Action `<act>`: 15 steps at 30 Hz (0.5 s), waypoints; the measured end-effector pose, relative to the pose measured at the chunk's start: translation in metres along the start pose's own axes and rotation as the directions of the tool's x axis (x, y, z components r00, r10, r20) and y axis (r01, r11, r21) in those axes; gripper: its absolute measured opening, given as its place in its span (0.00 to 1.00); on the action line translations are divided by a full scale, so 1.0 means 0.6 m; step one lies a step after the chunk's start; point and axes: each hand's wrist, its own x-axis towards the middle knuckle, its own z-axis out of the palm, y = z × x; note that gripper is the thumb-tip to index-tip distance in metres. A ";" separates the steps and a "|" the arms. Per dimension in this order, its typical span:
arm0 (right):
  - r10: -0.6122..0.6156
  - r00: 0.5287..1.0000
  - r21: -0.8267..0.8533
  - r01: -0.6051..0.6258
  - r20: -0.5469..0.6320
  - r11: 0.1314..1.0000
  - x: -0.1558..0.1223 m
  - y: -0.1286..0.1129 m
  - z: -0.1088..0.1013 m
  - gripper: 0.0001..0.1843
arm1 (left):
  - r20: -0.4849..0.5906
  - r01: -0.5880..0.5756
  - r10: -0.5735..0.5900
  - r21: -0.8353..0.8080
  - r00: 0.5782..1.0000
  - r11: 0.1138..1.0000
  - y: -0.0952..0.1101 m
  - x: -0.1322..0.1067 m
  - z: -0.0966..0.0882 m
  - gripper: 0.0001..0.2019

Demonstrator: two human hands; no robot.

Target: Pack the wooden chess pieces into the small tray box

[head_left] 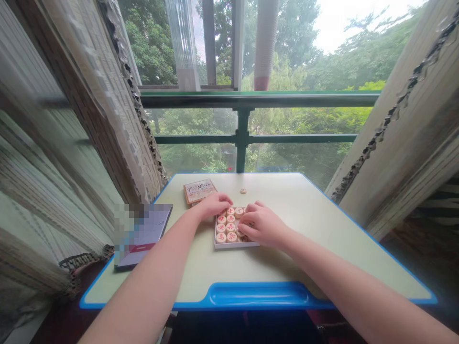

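Observation:
A shallow white box (236, 245) of Chinese chess pieces lies on the desk. Round wooden pieces with red characters, such as one chess piece (221, 237) at the near left corner, stand in rows inside it. My left hand (214, 204) is at the box's far left corner, its fingers bent over the edge and partly covering pieces there. Over the right half of the box, my right hand (264, 223) reaches in with curled fingers, its fingertips closed at a chess piece (240, 231). The hand hides most of the pieces on that side.
Beyond the box, a single loose piece (243, 191) lies on the desk (322, 248). A decorated box lid (199, 190) is at the far left. A dark book or folder (147, 236) rests along the left edge. Curtains and a green railing (201, 99) border the desk.

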 end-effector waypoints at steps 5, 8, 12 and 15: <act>-0.018 1.000 -0.004 0.018 0.009 1.000 0.000 0.002 0.001 0.13 | -0.003 0.011 -0.011 -0.007 1.000 1.000 0.001 -0.001 0.000 0.13; -0.028 1.000 0.001 0.028 0.002 1.000 0.000 0.003 0.002 0.13 | -0.004 0.010 -0.010 -0.016 1.000 1.000 0.002 -0.002 0.000 0.13; -0.034 0.999 0.002 0.034 -0.014 0.999 0.000 0.006 0.002 0.14 | -0.006 0.012 -0.013 -0.026 1.000 1.000 0.002 -0.002 0.000 0.13; -0.024 0.999 -0.005 0.023 -0.042 1.000 0.000 0.008 0.001 0.14 | 0.006 0.012 -0.012 -0.045 1.000 0.999 0.001 -0.002 -0.001 0.13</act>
